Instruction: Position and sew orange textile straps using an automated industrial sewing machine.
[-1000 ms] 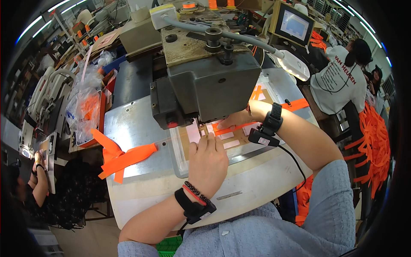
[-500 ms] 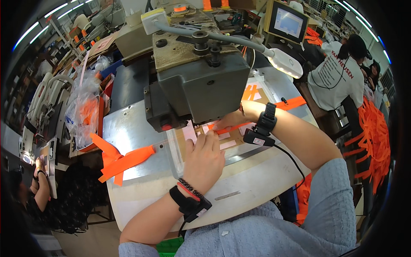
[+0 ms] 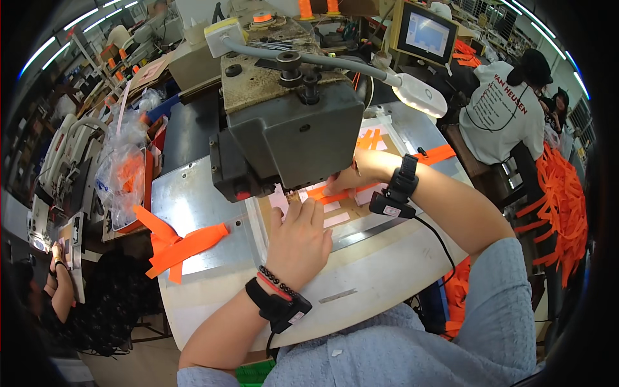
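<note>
Under the dark head of an industrial sewing machine [image 3: 296, 138], both my hands work at a flat brown template [image 3: 263, 209] with pale pink pads. My right hand [image 3: 361, 173] reaches in from the right, its fingers closed on an orange fabric strip [image 3: 316, 193] lying across the template. The machine head hides part of those fingers. Just left of it, my left hand [image 3: 298, 238] rests palm down with its fingers stretched out, the tips close to the strip's left end. Nothing shows in its grasp.
Crossed orange strips [image 3: 187, 245] lie on the metal plate at left. A lit lamp [image 3: 419, 95] hangs over the right side, near a screen [image 3: 423, 32]. Orange strips [image 3: 561, 206] pile up at far right. Co-workers sit at both sides.
My left hand has drawn back slightly toward me, its fingers a bit straighter. My right hand stays at the strip. The whole view has shifted a little.
</note>
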Demonstrator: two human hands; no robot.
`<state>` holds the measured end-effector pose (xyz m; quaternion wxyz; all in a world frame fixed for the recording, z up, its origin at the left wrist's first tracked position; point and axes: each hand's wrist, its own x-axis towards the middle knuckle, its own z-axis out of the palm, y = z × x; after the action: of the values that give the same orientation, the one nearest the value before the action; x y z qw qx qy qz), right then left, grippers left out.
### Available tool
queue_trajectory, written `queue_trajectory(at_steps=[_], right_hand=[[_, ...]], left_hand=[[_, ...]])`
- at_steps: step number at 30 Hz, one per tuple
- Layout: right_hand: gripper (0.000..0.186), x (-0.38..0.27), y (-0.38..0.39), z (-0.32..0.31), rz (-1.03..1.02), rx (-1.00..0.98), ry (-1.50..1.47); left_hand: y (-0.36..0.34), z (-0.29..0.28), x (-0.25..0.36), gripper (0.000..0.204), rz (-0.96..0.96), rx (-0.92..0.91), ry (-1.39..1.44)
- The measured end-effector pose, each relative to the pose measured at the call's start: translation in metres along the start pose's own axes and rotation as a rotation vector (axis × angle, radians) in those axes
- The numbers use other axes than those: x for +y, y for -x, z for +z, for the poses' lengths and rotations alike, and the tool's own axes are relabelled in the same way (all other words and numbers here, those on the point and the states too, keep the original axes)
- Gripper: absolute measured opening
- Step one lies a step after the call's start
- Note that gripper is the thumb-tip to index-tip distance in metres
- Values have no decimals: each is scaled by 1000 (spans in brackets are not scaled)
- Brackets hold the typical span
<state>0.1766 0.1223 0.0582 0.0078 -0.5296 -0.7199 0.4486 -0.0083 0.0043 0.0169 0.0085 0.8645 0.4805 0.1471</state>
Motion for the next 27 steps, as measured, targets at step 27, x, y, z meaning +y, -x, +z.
queue_trajectory(at_steps=[27], right_hand=[[22,51,117,-13,-491,297,-308]], left_hand=[[-5,5,-16,39,135,21,-84]])
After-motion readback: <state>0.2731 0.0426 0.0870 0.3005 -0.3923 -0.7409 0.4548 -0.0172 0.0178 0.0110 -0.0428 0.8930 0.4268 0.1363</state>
